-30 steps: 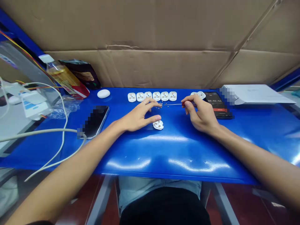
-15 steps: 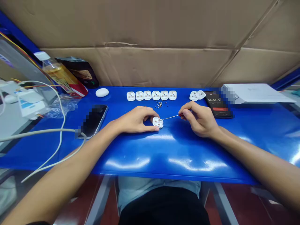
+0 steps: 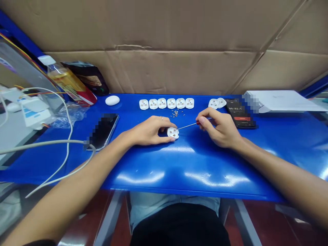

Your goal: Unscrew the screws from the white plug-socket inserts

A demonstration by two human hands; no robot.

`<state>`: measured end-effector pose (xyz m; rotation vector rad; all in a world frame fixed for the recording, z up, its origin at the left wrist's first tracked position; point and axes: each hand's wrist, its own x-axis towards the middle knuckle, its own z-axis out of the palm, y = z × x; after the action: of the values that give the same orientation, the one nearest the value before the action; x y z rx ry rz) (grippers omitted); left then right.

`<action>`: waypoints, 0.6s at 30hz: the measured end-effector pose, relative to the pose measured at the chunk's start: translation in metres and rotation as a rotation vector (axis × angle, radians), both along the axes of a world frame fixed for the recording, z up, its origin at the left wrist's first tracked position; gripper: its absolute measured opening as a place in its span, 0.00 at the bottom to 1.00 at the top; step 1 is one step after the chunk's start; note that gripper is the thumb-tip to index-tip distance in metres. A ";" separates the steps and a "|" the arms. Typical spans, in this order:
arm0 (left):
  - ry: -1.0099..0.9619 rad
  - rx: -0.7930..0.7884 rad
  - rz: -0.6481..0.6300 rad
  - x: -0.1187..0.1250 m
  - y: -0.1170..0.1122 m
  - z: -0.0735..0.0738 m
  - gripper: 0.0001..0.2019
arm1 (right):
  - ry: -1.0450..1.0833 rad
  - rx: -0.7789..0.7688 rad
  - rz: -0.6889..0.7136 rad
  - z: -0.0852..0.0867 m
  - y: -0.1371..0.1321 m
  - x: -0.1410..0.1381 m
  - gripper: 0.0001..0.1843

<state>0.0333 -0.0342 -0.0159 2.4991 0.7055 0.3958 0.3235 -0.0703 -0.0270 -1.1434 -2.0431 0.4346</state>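
On the far left, a long white cable [image 3: 68,136] lies over the blue desk [image 3: 194,167]. Behind it stand a plastic bottle [image 3: 67,82] and a dark bag [image 3: 87,77], and a clear plastic bag [image 3: 70,116] lies near them. Next come a white oval thing [image 3: 112,100] and a phone [image 3: 102,131] with a blurred screen.

The left hand [image 3: 150,131] is curved, with its fingers bent down around a white plug [image 3: 173,133] and holding it. This plug lies on the desk between the two hands, and its round holes face up. Past it, near the back of the desk, six white plugs [image 3: 166,103] stand in a neat row. A small pile of tiny metal bits [image 3: 175,113] lies just in front of that row.

The right hand [image 3: 217,128] pinches a thin screwdriver [image 3: 191,125] with a red handle, between the thumb and fingers. The metal tip touches the white plug.

Two more plugs [image 3: 217,103] sit close together at the back, just past the right hand. Beside them lies a black phone [image 3: 239,112] showing a timer. On the far right is a flat white box [image 3: 282,101].
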 end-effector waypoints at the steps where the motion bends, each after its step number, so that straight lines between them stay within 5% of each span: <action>1: -0.008 0.006 -0.002 0.001 -0.001 0.000 0.18 | 0.008 -0.010 -0.019 0.001 -0.001 -0.001 0.10; 13: -0.073 -0.099 0.006 -0.006 0.004 -0.001 0.17 | -0.057 -0.005 0.181 0.001 0.001 0.003 0.10; 18: -0.079 -0.111 0.004 -0.008 0.007 -0.004 0.20 | -0.119 -0.049 0.028 0.001 0.002 -0.001 0.16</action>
<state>0.0249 -0.0273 -0.0197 2.3645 0.6831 0.4418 0.3230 -0.0686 -0.0261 -1.1967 -2.1639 0.4414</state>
